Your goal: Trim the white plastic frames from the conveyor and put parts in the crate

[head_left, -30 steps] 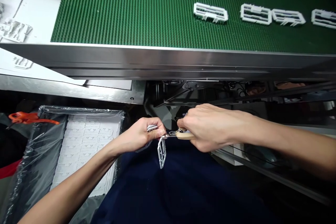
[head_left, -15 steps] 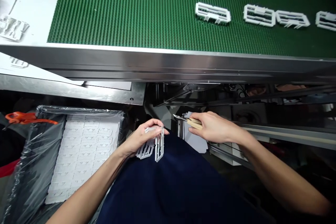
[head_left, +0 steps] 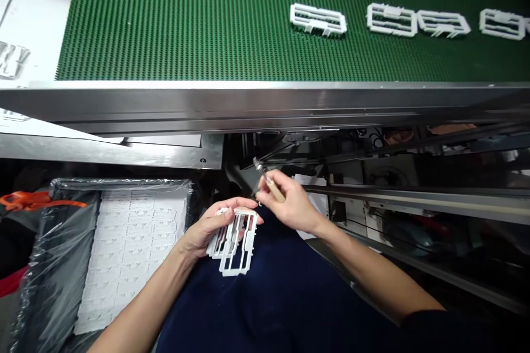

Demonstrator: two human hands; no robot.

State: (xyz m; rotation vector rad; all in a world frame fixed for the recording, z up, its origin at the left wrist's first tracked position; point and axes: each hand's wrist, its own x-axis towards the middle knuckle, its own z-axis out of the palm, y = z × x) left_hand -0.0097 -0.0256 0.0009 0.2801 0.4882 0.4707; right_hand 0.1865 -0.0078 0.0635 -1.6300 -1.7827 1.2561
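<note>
White slotted plastic frames (head_left: 238, 248) are gripped in my left hand (head_left: 215, 223), low in front of my dark blue clothing. At least two overlap and fan apart, the front one hanging lower. Just to the right, my right hand (head_left: 287, 201) is closed round the wooden handle of a small knife-like tool (head_left: 274, 190). Its metal tip points up and left, and the tool does not touch the frames. More white frames (head_left: 318, 20) lie in a row on the green ribbed conveyor belt (head_left: 186, 22) above.
A metal rail (head_left: 256, 105) edges the belt. At lower left, a plastic-lined box (head_left: 66, 265) holds rows of white parts (head_left: 132, 242). Orange-handled cutters (head_left: 27, 199) rest at its corner. Metal bars (head_left: 414, 198) run along the right.
My right hand has moved left, close to my left hand, and the tool's tip now points more upward. The held frames have turned to face the camera more. Belt parts appear shifted left.
</note>
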